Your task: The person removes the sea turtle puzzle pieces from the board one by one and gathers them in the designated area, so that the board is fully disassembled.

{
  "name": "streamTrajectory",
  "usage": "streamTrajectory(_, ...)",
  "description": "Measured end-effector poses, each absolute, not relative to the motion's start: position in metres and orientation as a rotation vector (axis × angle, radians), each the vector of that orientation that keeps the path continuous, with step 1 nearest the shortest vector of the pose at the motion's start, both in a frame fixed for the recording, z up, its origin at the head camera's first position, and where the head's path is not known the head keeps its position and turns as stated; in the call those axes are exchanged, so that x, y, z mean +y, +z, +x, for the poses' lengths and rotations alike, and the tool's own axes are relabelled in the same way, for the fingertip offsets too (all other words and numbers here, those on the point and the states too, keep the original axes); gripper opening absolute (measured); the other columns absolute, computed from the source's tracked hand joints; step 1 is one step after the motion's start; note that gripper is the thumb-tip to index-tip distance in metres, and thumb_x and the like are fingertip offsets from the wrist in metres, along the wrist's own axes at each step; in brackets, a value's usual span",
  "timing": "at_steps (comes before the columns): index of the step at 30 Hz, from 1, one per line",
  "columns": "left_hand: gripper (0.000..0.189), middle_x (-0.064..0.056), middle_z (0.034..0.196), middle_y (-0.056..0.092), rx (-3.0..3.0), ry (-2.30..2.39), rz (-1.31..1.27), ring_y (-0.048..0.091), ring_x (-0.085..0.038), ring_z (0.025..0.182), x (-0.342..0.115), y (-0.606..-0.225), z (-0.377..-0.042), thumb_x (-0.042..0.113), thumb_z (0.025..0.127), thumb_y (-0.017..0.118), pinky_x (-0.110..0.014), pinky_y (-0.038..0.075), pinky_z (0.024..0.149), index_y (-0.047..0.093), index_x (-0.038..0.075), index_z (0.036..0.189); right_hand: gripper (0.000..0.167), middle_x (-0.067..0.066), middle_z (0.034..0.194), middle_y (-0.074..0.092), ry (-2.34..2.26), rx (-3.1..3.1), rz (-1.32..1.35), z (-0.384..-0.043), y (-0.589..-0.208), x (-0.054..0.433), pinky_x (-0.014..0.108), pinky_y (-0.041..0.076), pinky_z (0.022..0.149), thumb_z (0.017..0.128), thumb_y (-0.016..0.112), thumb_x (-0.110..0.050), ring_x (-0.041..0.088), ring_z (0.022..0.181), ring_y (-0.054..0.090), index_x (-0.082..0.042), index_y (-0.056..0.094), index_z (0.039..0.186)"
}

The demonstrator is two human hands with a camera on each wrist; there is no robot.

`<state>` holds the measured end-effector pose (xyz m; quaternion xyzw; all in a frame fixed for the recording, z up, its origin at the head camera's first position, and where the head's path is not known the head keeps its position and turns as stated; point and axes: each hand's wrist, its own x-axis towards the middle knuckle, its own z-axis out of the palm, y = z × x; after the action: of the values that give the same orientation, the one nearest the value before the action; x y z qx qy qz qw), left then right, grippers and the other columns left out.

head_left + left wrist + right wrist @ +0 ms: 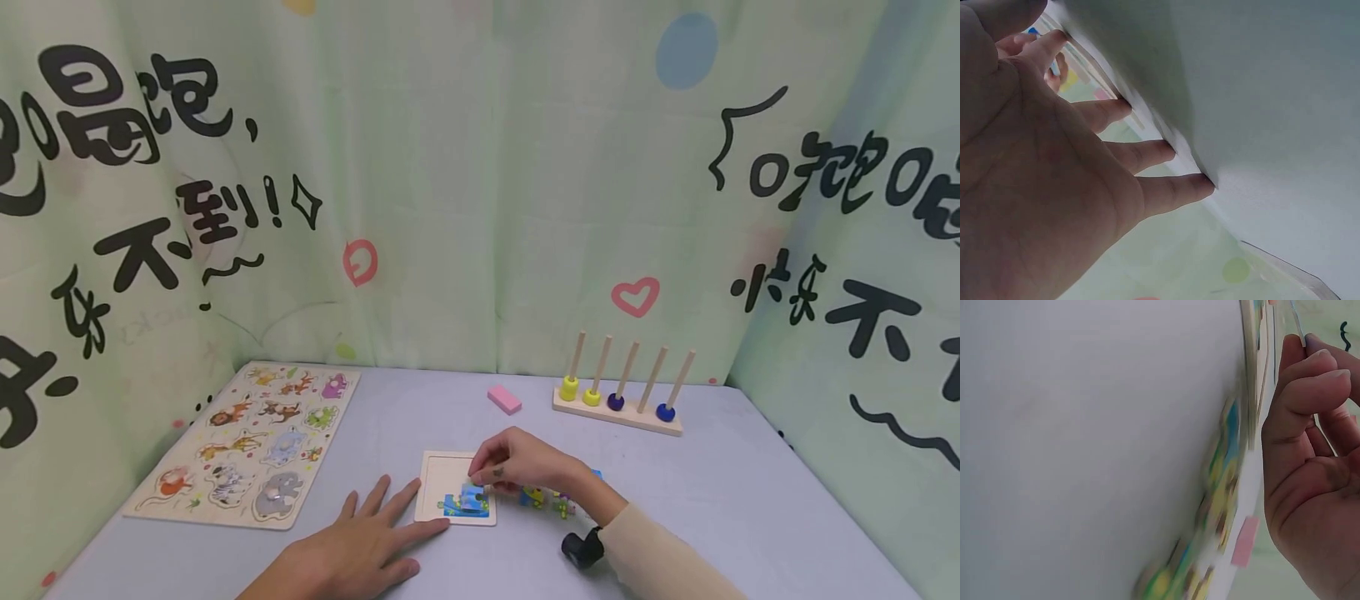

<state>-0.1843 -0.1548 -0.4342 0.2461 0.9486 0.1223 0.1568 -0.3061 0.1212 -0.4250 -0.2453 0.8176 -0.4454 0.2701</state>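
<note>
While the left hand (348,537) lies spread at the puzzle tray's eight o'clock, its fingertips touching the edge and its grip relaxed, clasping nothing, the right hand (528,461) works from three o'clock. That outer contact probably keeps the puzzle tray (446,471) from sliding on the bench (397,408). Thumb and fingertips of the right grip pinch a blue piece (472,497) over the tray's four o'clock part, likely so its face stays visible and its lower edge free; whether it touches the seated pieces (453,507) I cannot tell. Loose pieces (534,497) lie near the tray at three o'clock, presumably for a short reach. The pink block (504,399) at one, peg stand (633,414) at two and animal board (201,485) between nine and ten stand apart, seemingly to leave both hands room
</note>
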Motion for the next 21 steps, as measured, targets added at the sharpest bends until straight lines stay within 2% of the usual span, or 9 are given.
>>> streamTrajectory(11, 0.053, -0.013, 0.177, 0.025, 2.71, 0.372, 0.714, 0.019, -0.057, 0.16, -0.156, -0.436, -0.184, 0.046, 0.104, 0.063, -0.085, 0.024, 0.115, 0.046, 0.055, 0.154, 0.009, -0.001, 0.076, 0.068, -1.186, 2.253, -0.617, -0.296, -0.428, 0.175, 0.021, 0.042, 0.052, 0.098, 0.076, -0.016, 0.01, 0.058, 0.051, -0.007, 0.078, 0.099)
streamTrajectory(21, 0.053, -0.012, 0.177, 0.025, 2.719, 0.39, 0.723, 0.019, -0.056, 0.16, -0.156, -0.437, -0.183, 0.046, 0.104, 0.063, -0.086, 0.023, 0.115, 0.047, 0.054, 0.154, 0.01, 0.0, 0.071, 0.064, -1.161, 2.252, -0.619, -0.285, -0.426, 0.196, 0.021, 0.038, 0.048, 0.097, 0.078, -0.017, 0.009, 0.052, 0.046, -0.006, 0.078, 0.098)
